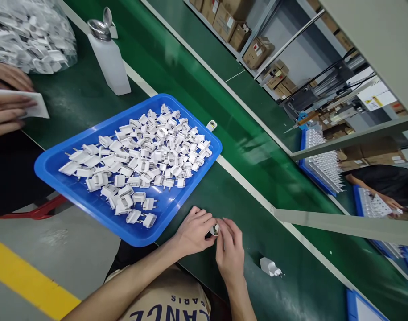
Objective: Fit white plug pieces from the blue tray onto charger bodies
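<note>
Nearest, over the front edge of the green desk (pixel 253 209): left hand (pixel 193 232) and right hand (pixel 228 252) meeting fingertip to fingertip, both grips pinched shut on one small plug piece (pixel 215 230), white with a dark side, held low over the desk between the tray and the body

Just right of the right hand and apart from it, a loose plug (pixel 269 266) lying on its side, pins pointing right

Left of the hands and beyond them, a blue tray (pixel 90 207) overhanging the desk edge, covered with a pile of plugs (pixel 146 151), thickest toward the far corner

Past the tray's far right rim, a small white bit (pixel 211 125), too small to make out

Farther back, a white bottle (pixel 108 58) with a metal top, upright

At the far left, another person's hands (pixel 5 104) on a white sheet (pixel 38 107), beside a clear bag (pixel 30 35) of white parts

Across the desk to the right, more trays (pixel 320 171) with rows of white pieces, another person's arm (pixel 374 194) over them, and cardboard boxes (pixel 257 49) on shelves behind
</note>
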`<state>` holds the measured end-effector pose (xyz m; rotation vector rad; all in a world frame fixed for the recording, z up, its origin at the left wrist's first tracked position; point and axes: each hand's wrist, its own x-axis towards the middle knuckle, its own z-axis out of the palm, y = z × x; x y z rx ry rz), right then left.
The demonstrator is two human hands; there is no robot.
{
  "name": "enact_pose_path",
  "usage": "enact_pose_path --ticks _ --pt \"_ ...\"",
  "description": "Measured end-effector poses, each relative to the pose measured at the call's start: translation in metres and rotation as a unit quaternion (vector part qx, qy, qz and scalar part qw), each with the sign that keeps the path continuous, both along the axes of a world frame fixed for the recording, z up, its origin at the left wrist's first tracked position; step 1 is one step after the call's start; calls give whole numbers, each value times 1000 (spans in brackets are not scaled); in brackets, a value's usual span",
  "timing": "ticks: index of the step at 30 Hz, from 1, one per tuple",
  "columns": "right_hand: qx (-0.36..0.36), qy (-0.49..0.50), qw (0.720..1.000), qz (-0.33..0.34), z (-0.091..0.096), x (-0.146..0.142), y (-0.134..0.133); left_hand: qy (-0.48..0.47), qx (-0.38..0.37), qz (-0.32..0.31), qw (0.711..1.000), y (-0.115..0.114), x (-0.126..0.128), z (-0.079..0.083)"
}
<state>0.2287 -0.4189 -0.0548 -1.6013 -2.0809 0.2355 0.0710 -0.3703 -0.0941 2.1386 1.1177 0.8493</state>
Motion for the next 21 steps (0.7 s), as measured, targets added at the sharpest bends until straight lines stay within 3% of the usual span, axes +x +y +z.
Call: enact_pose_path --ticks 5,21 --pt "24 19 997 -66 -1 3 1 1 0 14 1000 -1 3 -1" --pt "8 3 1000 -18 10 12 -3 1 26 -17 1000 -1 0 -7"
